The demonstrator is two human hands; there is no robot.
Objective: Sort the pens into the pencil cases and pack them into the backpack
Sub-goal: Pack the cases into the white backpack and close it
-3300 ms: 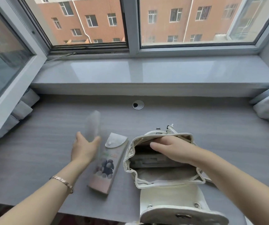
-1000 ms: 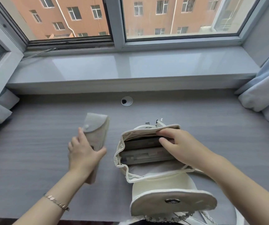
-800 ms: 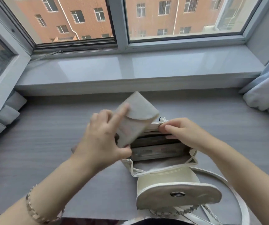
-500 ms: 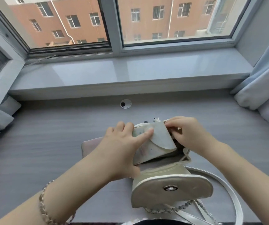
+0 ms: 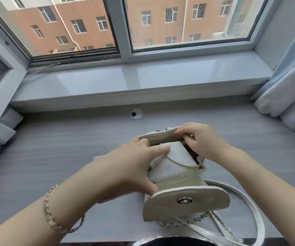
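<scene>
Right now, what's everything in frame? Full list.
backpack: 1, cream white, desk centre, mouth open, flap toward the camera
pencil case: 1, pale grey flap, partway into the backpack mouth
second case: 1, pale, on the desk under the left forearm, mostly hidden
chain: 1, silver, below the flap
desk: 1, grey woodgrain
grommet: 1, white, desk rear
sill: 1, grey, behind the desk
curtain: 1, pale blue, right edge
bracelet: 1, gold-toned, left wrist
left hand: grips the pencil case
right hand: pinches the backpack's far rim
</scene>
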